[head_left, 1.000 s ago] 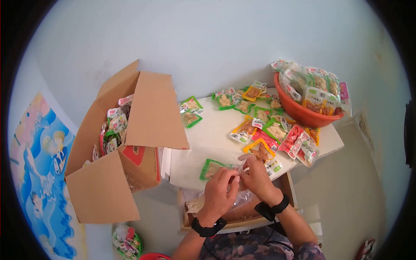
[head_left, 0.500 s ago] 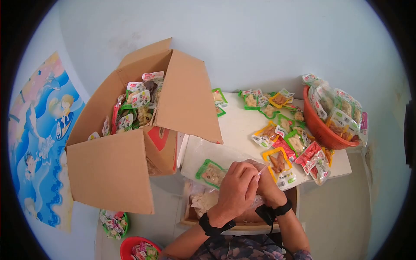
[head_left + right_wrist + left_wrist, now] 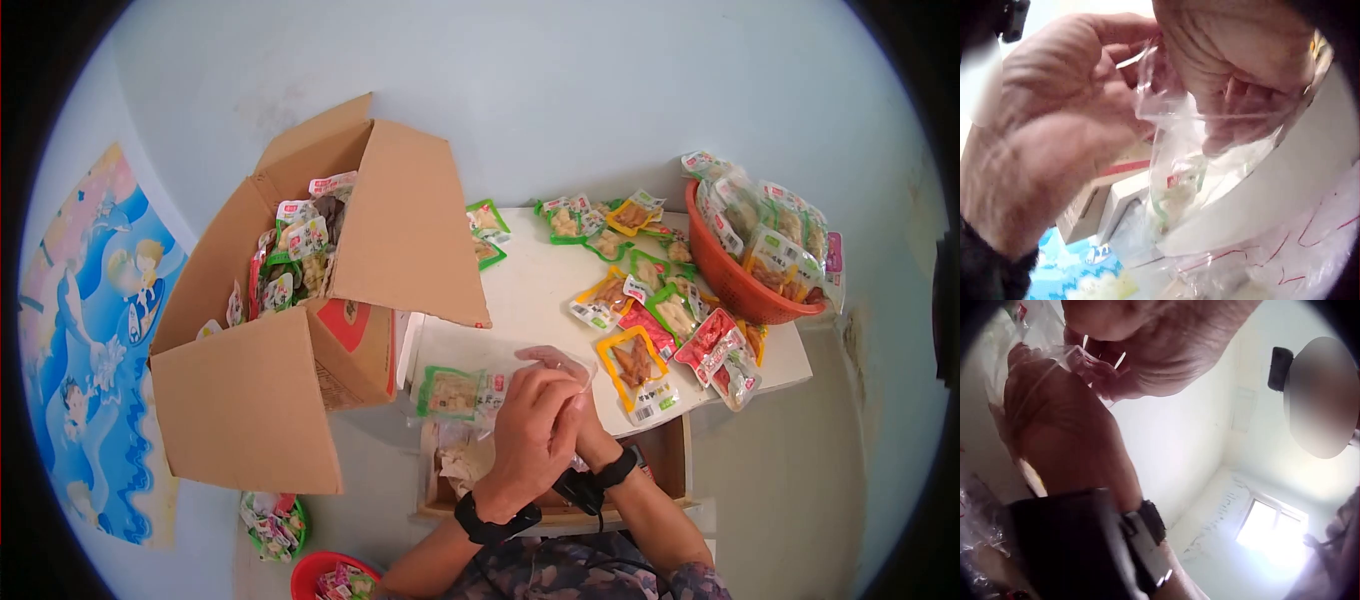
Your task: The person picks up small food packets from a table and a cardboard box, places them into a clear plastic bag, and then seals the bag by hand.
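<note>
A clear plastic bag (image 3: 1169, 147) is gathered between the two hands, with a green-edged food packet (image 3: 450, 392) showing through the film at its lower left. My left hand (image 3: 535, 430) pinches a twisted part of the film; in the right wrist view the left hand (image 3: 1066, 119) is at the left. Partly hidden behind it, my right hand (image 3: 597, 430) grips the bag with curled fingers, film stretched across them, as the right hand (image 3: 1241, 69) shows in the right wrist view. The left wrist view has the right hand (image 3: 1060, 412) below the left hand (image 3: 1163, 347).
Loose packets (image 3: 635, 360) lie on the white table (image 3: 530, 270), beside a heaped orange basket (image 3: 735, 285). An open cardboard box (image 3: 235, 400) with packets stands left. A drawer (image 3: 683, 455) is open beneath the hands; green (image 3: 305, 530) and red (image 3: 300, 580) containers stand lower left.
The left hand has moved in front of the right hand, with the film between them. The bagged green-edged packet has shifted left and turned more level. The head view has swung too.
</note>
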A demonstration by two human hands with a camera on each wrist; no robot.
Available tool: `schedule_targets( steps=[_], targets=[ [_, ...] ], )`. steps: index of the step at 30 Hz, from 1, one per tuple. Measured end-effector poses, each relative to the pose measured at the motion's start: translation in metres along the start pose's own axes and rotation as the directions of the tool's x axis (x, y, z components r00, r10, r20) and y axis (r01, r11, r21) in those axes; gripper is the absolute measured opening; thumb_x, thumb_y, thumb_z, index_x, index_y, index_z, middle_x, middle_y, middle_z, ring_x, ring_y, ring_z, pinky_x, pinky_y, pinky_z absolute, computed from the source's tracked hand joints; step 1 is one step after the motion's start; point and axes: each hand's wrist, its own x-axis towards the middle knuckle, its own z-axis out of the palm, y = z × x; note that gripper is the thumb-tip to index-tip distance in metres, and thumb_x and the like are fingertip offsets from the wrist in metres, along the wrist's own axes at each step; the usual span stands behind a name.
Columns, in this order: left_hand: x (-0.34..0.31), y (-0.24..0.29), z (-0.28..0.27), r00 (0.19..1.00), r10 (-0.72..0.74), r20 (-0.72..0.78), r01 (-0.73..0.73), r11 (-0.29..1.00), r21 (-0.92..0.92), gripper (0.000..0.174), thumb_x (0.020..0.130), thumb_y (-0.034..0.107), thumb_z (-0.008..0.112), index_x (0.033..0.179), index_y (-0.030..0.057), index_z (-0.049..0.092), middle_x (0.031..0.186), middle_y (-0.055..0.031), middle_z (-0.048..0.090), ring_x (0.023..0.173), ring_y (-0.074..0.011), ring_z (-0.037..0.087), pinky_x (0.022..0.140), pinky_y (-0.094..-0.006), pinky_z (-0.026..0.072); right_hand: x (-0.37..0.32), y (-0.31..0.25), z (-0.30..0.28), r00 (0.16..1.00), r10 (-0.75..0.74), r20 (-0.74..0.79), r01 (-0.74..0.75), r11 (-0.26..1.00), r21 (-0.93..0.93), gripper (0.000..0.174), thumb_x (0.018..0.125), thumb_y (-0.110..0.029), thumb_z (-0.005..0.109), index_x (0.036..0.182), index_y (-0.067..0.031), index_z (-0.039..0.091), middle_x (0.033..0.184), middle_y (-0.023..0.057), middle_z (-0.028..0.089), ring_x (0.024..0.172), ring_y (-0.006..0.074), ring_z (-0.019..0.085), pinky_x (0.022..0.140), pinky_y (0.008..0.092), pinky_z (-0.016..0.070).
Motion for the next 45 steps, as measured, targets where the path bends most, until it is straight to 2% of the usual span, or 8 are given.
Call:
schedule_targets(
  steps=[4, 6, 13, 19, 23, 29, 31, 45],
  targets=[
    [-0.006, -0.024, 0.012, 0.991, -0.119, -0.068, 0.110, 0.987, -0.120, 0.009, 0.094, 0.003, 0.066, 0.102, 0.0021, 0.067, 0.103, -0.0122, 0.066, 0.093, -0.0289, 0.062, 0.082, -0.0358, 0.0509, 0.001, -0.015, -0.010, 0.997, -0.074, 0.019, 0.077, 0.973, -0.219, 0.029, 0.091, 0.000, 0.064, 0.120, 0.0005, 0.068, 0.105, 0.0071, 0.073, 0.095, 0.0123, 0.066, 0.080, 0.0277, 0.0557],
    [-0.012, -0.034, 0.014, 0.967, -0.250, -0.045, 0.235, 0.947, -0.220, 0.009, 0.093, 0.004, 0.067, 0.102, 0.0027, 0.065, 0.099, -0.0123, 0.065, 0.090, -0.0302, 0.062, 0.081, -0.0379, 0.0508, 0.001, -0.025, -0.029, 0.990, 0.073, 0.123, -0.036, 0.961, -0.275, 0.023, 0.095, -0.002, 0.066, 0.118, 0.0018, 0.068, 0.102, 0.0083, 0.074, 0.090, 0.0120, 0.070, 0.076, 0.0269, 0.0578],
    [-0.019, -0.048, 0.023, 0.991, -0.137, -0.001, 0.137, 0.990, -0.027, 0.008, 0.093, 0.004, 0.066, 0.100, 0.0033, 0.063, 0.094, -0.0134, 0.065, 0.086, -0.0321, 0.063, 0.071, -0.0397, 0.0511, 0.024, -0.114, -0.096, 0.907, 0.382, 0.175, -0.308, 0.888, -0.341, 0.016, 0.101, -0.010, 0.061, 0.110, 0.0004, 0.070, 0.093, 0.0080, 0.074, 0.074, 0.0146, 0.075, 0.063, 0.0235, 0.0578],
    [-0.020, -0.054, 0.024, 0.967, -0.231, 0.107, 0.240, 0.967, -0.084, 0.006, 0.092, 0.005, 0.066, 0.098, 0.0036, 0.063, 0.085, -0.0120, 0.063, 0.075, -0.0293, 0.064, 0.065, -0.0383, 0.0512, 0.122, -0.091, -0.142, 0.985, 0.175, 0.004, -0.151, 0.863, -0.483, 0.014, 0.098, -0.011, 0.063, 0.103, -0.0003, 0.071, 0.087, 0.0085, 0.074, 0.069, 0.0158, 0.073, 0.060, 0.0268, 0.0555],
    [-0.016, -0.054, 0.018, 0.957, -0.249, 0.146, 0.272, 0.948, -0.167, 0.006, 0.092, 0.005, 0.067, 0.097, 0.0027, 0.063, 0.083, -0.0124, 0.063, 0.072, -0.0287, 0.064, 0.063, -0.0367, 0.0517, 0.199, -0.044, -0.163, 0.988, -0.153, 0.030, 0.111, 0.560, -0.821, 0.013, 0.087, -0.015, 0.068, 0.089, -0.0024, 0.070, 0.080, 0.0158, 0.072, 0.076, 0.0321, 0.071, 0.070, 0.0439, 0.0545],
    [-0.018, -0.057, 0.020, 0.947, -0.284, 0.148, 0.306, 0.940, -0.149, 0.005, 0.091, 0.005, 0.070, 0.094, 0.0029, 0.066, 0.082, -0.0115, 0.065, 0.071, -0.0259, 0.067, 0.063, -0.0346, 0.0534, 0.270, -0.007, -0.145, 0.958, -0.284, -0.038, 0.060, 0.330, -0.942, 0.017, 0.090, -0.018, 0.063, 0.097, -0.0035, 0.068, 0.089, 0.0175, 0.072, 0.091, 0.0384, 0.069, 0.077, 0.0510, 0.0538],
    [-0.015, -0.059, 0.017, 0.977, -0.179, 0.119, 0.194, 0.972, -0.133, 0.007, 0.092, 0.008, 0.068, 0.095, 0.0033, 0.063, 0.086, -0.0173, 0.064, 0.079, -0.0379, 0.063, 0.070, -0.0442, 0.0516, 0.286, -0.003, -0.139, 0.972, -0.234, -0.012, 0.049, 0.253, -0.966, 0.019, 0.091, -0.018, 0.062, 0.104, -0.0046, 0.065, 0.100, 0.0181, 0.072, 0.101, 0.0392, 0.067, 0.082, 0.0522, 0.0535],
    [-0.008, -0.050, 0.015, 0.981, -0.170, 0.092, 0.181, 0.976, -0.123, 0.005, 0.091, 0.005, 0.066, 0.091, 0.0018, 0.063, 0.085, -0.0169, 0.062, 0.077, -0.0382, 0.062, 0.067, -0.0441, 0.0505, 0.296, -0.023, -0.131, 0.891, 0.397, 0.220, 0.133, 0.235, -0.963, 0.087, 0.073, -0.036, 0.082, 0.150, -0.0113, 0.049, 0.135, 0.0215, 0.061, 0.126, 0.0386, 0.059, 0.105, 0.0488, 0.0479]
  ],
)
